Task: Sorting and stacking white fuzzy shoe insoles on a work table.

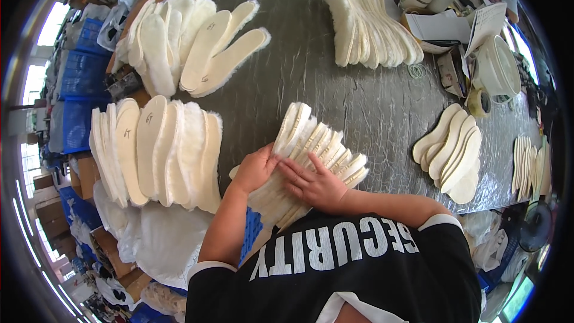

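Fingers (pixel 297 169) of the right hand (pixel 318 188) are stretched out and laid across a bundle of fleece-lined insoles (pixel 318 141), with the thumb held apart from the rest. By the left hand (pixel 256 168) the same bundle is touched along its left side; the fingertips there are mostly hidden, so whether anything is pinched cannot be told. The bundle is placed at the near edge of the grey surface (pixel 281 69), close in front of the black shirt (pixel 359 263), with its insoles packed side by side on edge and its far end fanned toward the right. To its left, a broad row of cream insoles (pixel 156 149) is set, some of them marked in dark handwriting. Beyond that row, at the far left, a looser heap of insoles (pixel 156 54) is spread, with several pieces fanned toward the right. At the far side, right of the middle, another row of fleecy insoles (pixel 372 27) is stood closely packed. On the right, a small overlapping pile of thin insoles (pixel 457 146) is laid well apart from the hands. Beyond this pile are seen a roll of tape (pixel 479 103), a white bucket (pixel 497 67) and some papers (pixel 439 27). At the left, blue crates (pixel 84 76) are stacked beside the surface.
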A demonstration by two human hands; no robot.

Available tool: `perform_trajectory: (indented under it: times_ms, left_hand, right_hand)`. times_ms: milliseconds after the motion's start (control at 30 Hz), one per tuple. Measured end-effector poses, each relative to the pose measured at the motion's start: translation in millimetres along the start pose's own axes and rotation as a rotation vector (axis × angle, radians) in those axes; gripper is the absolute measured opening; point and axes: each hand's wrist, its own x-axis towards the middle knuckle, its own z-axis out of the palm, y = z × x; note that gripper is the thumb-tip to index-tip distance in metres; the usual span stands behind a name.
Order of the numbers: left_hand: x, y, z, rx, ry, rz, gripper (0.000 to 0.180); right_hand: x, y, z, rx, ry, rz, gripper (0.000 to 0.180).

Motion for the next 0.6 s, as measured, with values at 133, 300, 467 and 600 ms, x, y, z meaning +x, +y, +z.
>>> perform_trajectory:
  times_ms: [133, 300, 467, 600]
  left_hand:
    - [-1.8, 19.9, -12.8, 0.023, -0.045, -0.088, 0.065]
    - [-1.1, 15.1, -16.3, 0.008, -0.071, -0.096, 0.068]
    - [-1.2, 6.4, -12.4, -0.073, -0.042, -0.043, 0.064]
    - [-0.5, 0.9, -10.3, 0.072, 0.039, -0.022, 0.059]
  right_hand:
    - [-13.5, -4.2, 3.8, 0.056, 0.041, 0.154, 0.04]
    - [-18.5, -7.6, 4.6, 0.073, 0.074, 0.21, 0.041]
    - [-25.7, -9.5, 7.0, 0.044, 0.106, 0.238, 0.039]
    - [-32.0, -13.6, 9.8, 0.044, 0.115, 0.262, 0.039]
